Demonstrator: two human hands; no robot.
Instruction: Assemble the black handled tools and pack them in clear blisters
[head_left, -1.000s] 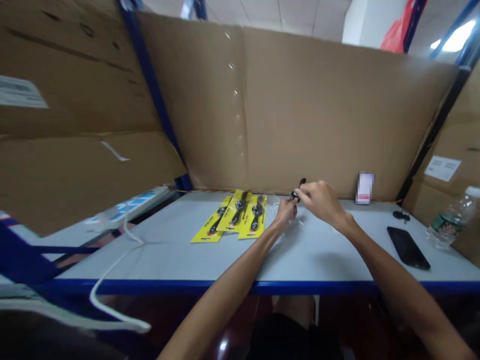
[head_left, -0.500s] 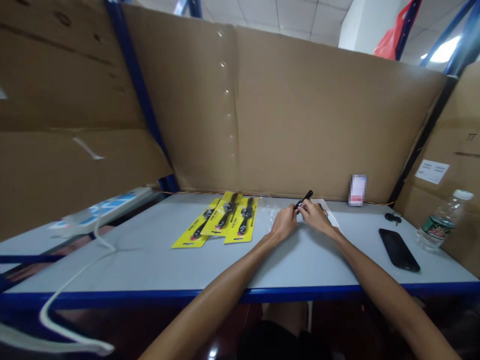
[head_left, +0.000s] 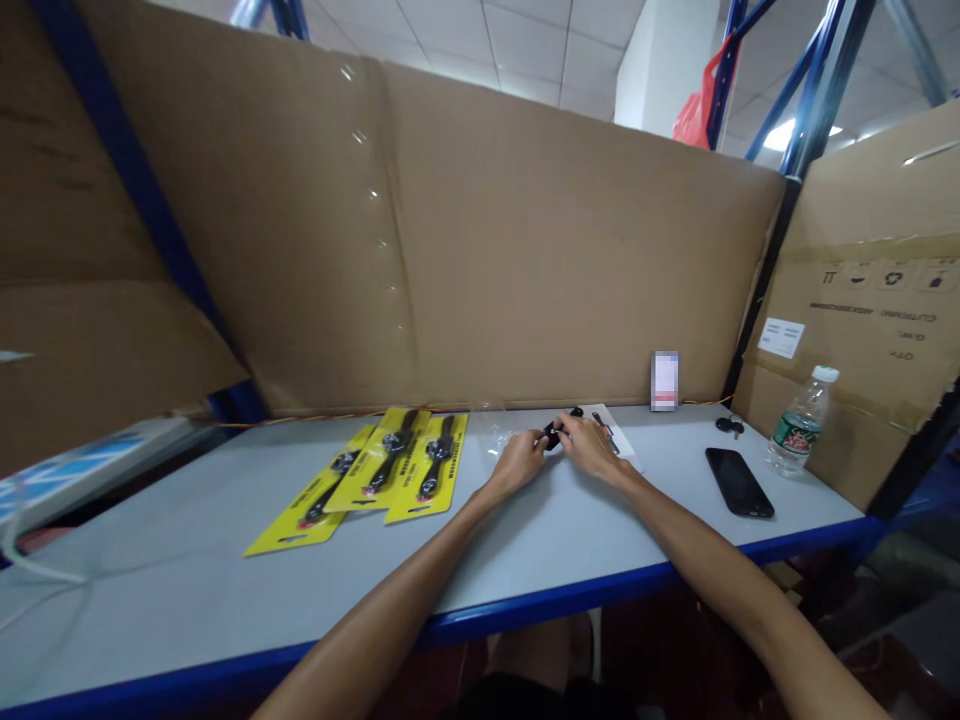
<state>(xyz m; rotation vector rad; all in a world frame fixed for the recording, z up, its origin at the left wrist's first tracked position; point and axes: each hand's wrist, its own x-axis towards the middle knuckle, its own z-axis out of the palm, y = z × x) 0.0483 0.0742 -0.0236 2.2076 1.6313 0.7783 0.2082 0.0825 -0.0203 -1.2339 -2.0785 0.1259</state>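
Watch (head_left: 556, 434) is being pinched between left hand (head_left: 520, 462) and right hand (head_left: 591, 449), low over table (head_left: 225, 590) near backing card (head_left: 619, 436). Packaged watches (head_left: 390, 470) lying at 9 o'clock, phone (head_left: 739, 482) at 3. Small part, loose grip risking a drop.
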